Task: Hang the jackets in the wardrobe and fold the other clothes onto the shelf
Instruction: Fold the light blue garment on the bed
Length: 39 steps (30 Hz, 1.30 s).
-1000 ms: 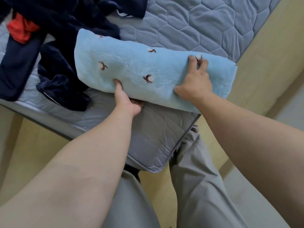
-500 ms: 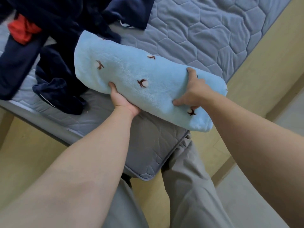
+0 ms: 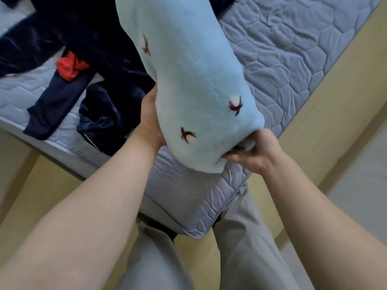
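I have one folded light-blue fleece garment (image 3: pixel 188 80) up off the mattress (image 3: pixel 293 59), held above its near corner with both hands. My left hand (image 3: pixel 149 124) presses flat against the bundle's left side, fingers hidden behind the cloth, so I cannot tell how far they curl; the palm is against the fleece. My right hand (image 3: pixel 253 151) is closed on the bundle's lower right end, fingers tucked into the fold and pinching it. The bundle tilts, its far end rising past the top edge of the view and its near end hanging lowest, between my two wrists. I count four small brown embroidered marks on the side I can see, two with a pale dot beside them.

On the mattress, toward its left edge, lies one heap of dark navy clothes (image 3: pixel 83 49); how many pieces make it up I cannot tell. One red piece (image 3: pixel 70 68) sits within that heap. A navy sleeve or leg trails to the left edge of the mattress. The right half of the quilted mattress top is bare. My two grey trouser legs (image 3: pixel 240 237) stand at the near corner.
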### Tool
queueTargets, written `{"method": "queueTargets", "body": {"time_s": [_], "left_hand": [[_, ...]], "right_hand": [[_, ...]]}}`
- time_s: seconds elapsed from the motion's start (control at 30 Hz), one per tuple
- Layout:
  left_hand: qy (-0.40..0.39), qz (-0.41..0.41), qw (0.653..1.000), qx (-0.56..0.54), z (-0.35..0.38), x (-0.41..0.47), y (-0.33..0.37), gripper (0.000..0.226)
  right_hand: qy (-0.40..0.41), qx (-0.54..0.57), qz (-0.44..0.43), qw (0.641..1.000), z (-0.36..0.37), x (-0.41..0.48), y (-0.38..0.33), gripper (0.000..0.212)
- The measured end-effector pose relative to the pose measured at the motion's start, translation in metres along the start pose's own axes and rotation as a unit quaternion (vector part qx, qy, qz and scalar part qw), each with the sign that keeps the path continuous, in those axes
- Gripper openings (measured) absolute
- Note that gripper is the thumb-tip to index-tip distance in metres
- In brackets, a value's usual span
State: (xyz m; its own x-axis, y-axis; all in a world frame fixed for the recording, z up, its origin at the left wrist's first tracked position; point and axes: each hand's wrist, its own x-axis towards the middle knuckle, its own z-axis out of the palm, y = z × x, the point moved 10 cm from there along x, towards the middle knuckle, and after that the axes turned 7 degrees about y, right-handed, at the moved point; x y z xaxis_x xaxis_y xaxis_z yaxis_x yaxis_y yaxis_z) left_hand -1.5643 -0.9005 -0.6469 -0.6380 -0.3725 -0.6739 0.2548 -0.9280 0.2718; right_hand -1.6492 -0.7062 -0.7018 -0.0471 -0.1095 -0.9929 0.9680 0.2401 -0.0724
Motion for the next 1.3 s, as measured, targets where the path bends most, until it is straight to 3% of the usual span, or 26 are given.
{"method": "queueTargets", "body": {"time_s": [0.1, 0.17, 0.27, 0.33, 0.47, 0.57, 0.63, 0.73, 0.8, 0.87, 0.93, 1.0, 1.07, 1.1, 1.17, 1.23, 1.3], "left_hand": [[-0.014, 0.036, 0.996, 0.076, 0.025, -0.012, 0.027, 0.047], [0.019, 0.049, 0.988, 0.144, 0.024, -0.014, 0.042, 0.037], [0.037, 0.008, 0.960, 0.278, 0.010, -0.009, 0.045, 0.032], [0.099, -0.020, 0.928, 0.357, -0.024, 0.000, 0.041, 0.033], [0.241, -0.078, 0.846, 0.469, -0.109, 0.006, 0.004, 0.045], [0.276, -0.106, 0.695, 0.656, -0.151, 0.001, -0.030, 0.057], [0.241, -0.071, 0.639, 0.727, -0.148, 0.002, -0.047, 0.057], [0.271, 0.019, 0.660, 0.700, -0.128, -0.006, -0.043, 0.040], [0.265, 0.079, 0.705, 0.653, -0.107, -0.009, -0.035, 0.024], [0.175, 0.106, 0.751, 0.628, -0.082, -0.002, -0.036, 0.013], [0.082, 0.034, 0.814, 0.575, -0.073, -0.001, -0.053, 0.022], [0.039, -0.113, 0.855, 0.504, -0.081, -0.016, -0.081, 0.053], [0.031, -0.148, 0.842, 0.518, -0.097, -0.027, -0.091, 0.066], [0.054, -0.143, 0.823, 0.548, -0.101, -0.028, -0.090, 0.079], [0.029, -0.112, 0.772, 0.625, -0.100, -0.030, -0.090, 0.107], [0.031, -0.123, 0.798, 0.590, -0.102, -0.028, -0.092, 0.099], [0.004, -0.099, 0.778, 0.621, -0.091, -0.032, -0.092, 0.079]], "right_hand": [[-0.106, 0.188, 0.005, 0.976, 0.032, -0.013, -0.015, 0.060], [-0.213, 0.202, -0.064, 0.954, 0.064, -0.022, -0.044, 0.075], [-0.275, 0.130, -0.118, 0.945, 0.095, -0.022, -0.062, 0.060], [-0.226, 0.014, -0.126, 0.966, 0.091, 0.003, -0.057, 0.049], [-0.070, -0.156, -0.122, 0.978, 0.056, 0.064, -0.031, 0.055], [0.039, -0.257, -0.130, 0.957, 0.030, 0.093, -0.013, 0.051], [0.076, -0.274, -0.171, 0.943, 0.015, 0.101, -0.016, 0.046], [0.132, -0.218, -0.208, 0.945, -0.010, 0.094, -0.024, 0.046], [0.235, -0.289, -0.285, 0.883, -0.025, 0.075, -0.045, 0.034], [0.271, -0.310, -0.327, 0.851, -0.027, 0.062, -0.058, 0.035], [0.202, -0.372, -0.325, 0.846, -0.010, 0.067, -0.055, 0.040], [0.142, -0.446, -0.334, 0.818, 0.003, 0.068, -0.050, 0.042], [0.122, -0.485, -0.357, 0.788, 0.013, 0.063, -0.047, 0.043], [0.119, -0.480, -0.362, 0.790, 0.015, 0.064, -0.045, 0.039], [0.097, -0.503, -0.347, 0.786, 0.023, 0.066, -0.037, 0.030], [0.094, -0.498, -0.349, 0.788, 0.026, 0.065, -0.034, 0.035], [0.059, -0.488, -0.346, 0.799, 0.030, 0.064, -0.029, 0.026]]}}
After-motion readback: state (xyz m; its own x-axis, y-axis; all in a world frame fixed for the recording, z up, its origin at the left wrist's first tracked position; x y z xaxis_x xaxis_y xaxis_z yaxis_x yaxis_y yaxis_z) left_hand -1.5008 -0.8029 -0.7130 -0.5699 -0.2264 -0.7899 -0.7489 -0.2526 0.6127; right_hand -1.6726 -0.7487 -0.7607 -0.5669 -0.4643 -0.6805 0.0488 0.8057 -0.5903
